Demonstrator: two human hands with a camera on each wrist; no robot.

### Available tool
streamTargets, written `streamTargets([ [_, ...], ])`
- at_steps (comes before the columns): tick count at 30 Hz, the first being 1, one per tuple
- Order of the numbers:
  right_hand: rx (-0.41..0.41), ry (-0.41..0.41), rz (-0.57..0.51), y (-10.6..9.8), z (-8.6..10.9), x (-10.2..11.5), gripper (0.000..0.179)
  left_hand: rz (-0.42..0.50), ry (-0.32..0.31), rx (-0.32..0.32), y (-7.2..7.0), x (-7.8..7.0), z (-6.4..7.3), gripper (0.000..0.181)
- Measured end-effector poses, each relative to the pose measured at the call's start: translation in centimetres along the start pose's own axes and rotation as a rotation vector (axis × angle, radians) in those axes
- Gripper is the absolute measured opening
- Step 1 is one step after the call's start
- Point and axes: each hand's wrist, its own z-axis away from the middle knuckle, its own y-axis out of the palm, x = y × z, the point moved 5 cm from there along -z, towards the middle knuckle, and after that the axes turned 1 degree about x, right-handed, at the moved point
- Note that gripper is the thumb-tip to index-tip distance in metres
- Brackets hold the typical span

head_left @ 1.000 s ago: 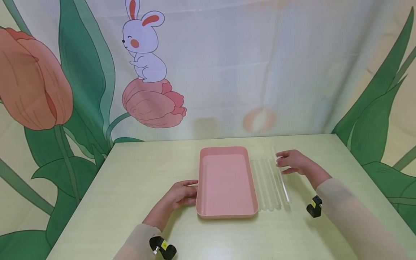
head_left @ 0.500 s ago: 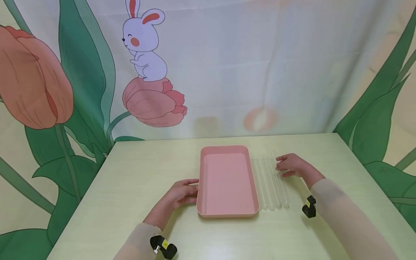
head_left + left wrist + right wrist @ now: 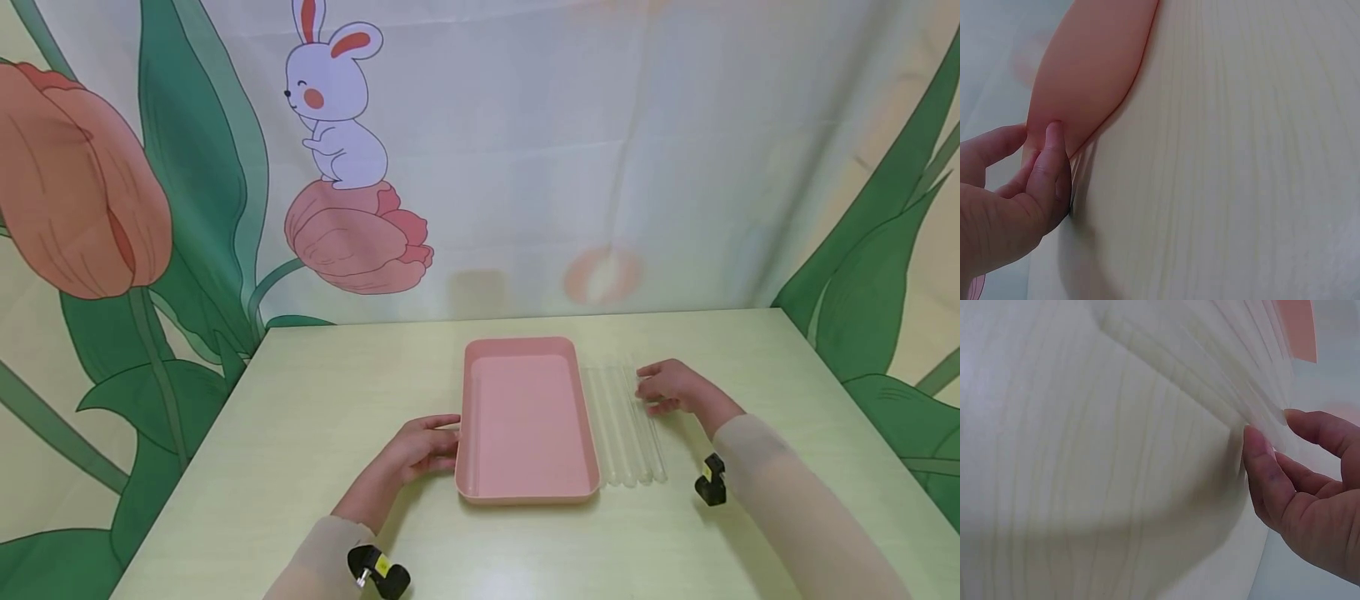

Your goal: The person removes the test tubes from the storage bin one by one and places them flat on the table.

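Note:
A pink rectangular tray [image 3: 528, 417] lies on the table, and the fingers of my left hand [image 3: 420, 450] touch its left outer wall. In the left wrist view, the thumb [image 3: 1054, 147] presses flat on that wall. Several clear tubes [image 3: 617, 442] lie side by side along the tray's right side. My right hand [image 3: 671, 387] pinches the upper part of the rightmost clear tube [image 3: 656, 446], which lies beside the others. Thumb and fingers sit on either side of it in the right wrist view. A faint clear strip [image 3: 473, 442], perhaps another tube, runs along the tray's left inner edge.
The pale wood-grain table [image 3: 337, 400] extends around the tray on all sides. Behind it hangs a curtain [image 3: 510, 167] printed with a rabbit and tulips. A small black camera [image 3: 711, 481] is worn on the right wrist, another [image 3: 378, 571] on the left.
My right hand has lowered the clear tube and brought it slightly left, against the row of tubes. The left hand has stayed at the tray's side.

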Motion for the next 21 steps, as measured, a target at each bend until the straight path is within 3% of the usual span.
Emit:
streamTargets([
  [21,-0.007,0.011,0.002,0.62,0.02,0.09,0.064,-0.008,-0.002,-0.012,0.17,-0.05,0.01,0.050],
])
